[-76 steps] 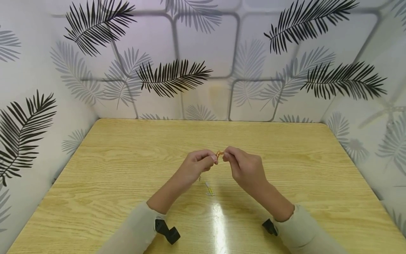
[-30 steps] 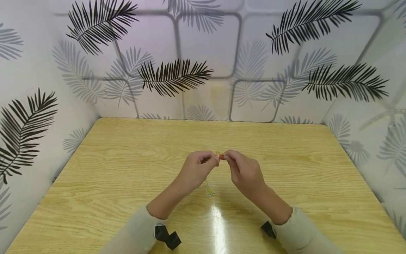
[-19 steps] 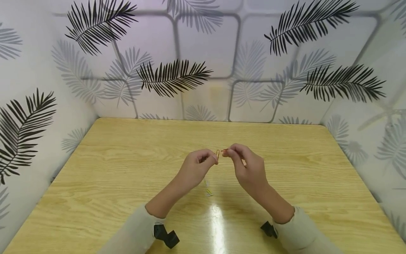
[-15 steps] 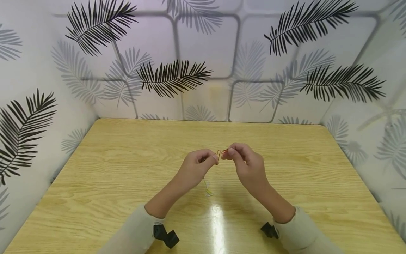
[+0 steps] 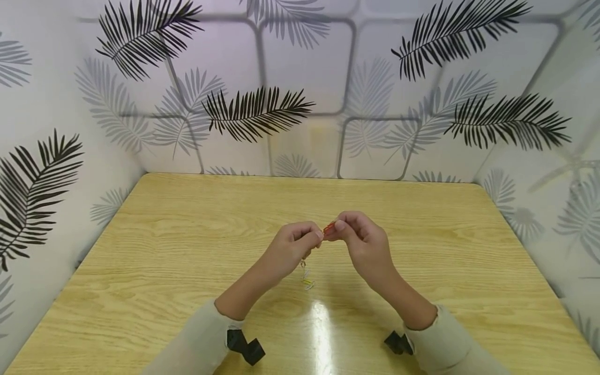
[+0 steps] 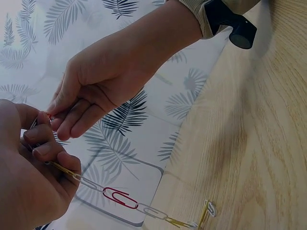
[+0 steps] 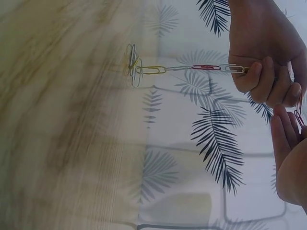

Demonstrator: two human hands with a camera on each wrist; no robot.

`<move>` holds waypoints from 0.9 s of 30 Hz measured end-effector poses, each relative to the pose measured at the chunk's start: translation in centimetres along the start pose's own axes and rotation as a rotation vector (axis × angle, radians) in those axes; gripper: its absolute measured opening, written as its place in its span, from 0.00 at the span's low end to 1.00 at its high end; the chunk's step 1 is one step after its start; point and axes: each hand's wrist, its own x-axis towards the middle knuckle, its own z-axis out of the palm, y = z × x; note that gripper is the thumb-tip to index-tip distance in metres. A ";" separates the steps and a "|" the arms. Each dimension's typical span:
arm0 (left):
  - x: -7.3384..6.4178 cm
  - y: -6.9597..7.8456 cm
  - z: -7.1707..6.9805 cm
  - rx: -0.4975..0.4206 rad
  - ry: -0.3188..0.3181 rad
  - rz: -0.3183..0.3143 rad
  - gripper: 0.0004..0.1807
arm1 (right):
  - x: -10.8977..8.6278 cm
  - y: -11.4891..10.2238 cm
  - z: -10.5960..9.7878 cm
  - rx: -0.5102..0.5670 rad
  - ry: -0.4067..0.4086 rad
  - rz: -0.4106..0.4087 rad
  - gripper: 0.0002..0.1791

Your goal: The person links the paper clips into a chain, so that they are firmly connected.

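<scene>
My left hand [image 5: 288, 250] pinches the upper end of a paper clip chain between thumb and forefinger. Below its curled fingers the chain hangs in yellow, white and red links, with a red clip [image 6: 120, 197] midway. The chain's lower end [image 7: 136, 72] touches the table, where yellow and white clips bunch together. My right hand [image 5: 370, 250] pinches a red paper clip [image 5: 329, 227] with thumb and forefinger, right against the left fingertips. Whether that clip is hooked into the chain's end I cannot tell, since fingers cover the joint.
The wooden table [image 5: 187, 234] spreads beneath both hands. A white wall covering with leaf prints [image 5: 304, 67] surrounds it at the back and sides. Black wrist cameras [image 5: 246, 348] sit at the sleeve cuffs.
The two clips, close together earlier, came slightly apart about half a second ago. Now the right hand's red clip meets the left fingertips again. The hanging chain has swung a little.
</scene>
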 end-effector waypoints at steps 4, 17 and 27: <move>0.0 0.1 0.0 -0.008 0.002 0.000 0.14 | -0.1 -0.3 0.1 0.022 -0.002 0.023 0.08; 0.0 0.1 -0.3 -0.039 -0.026 0.026 0.14 | -0.1 -0.6 0.1 0.041 0.026 0.070 0.09; -0.1 0.1 -0.1 -0.061 -0.003 0.061 0.14 | -0.2 -0.7 0.2 0.041 0.026 0.046 0.09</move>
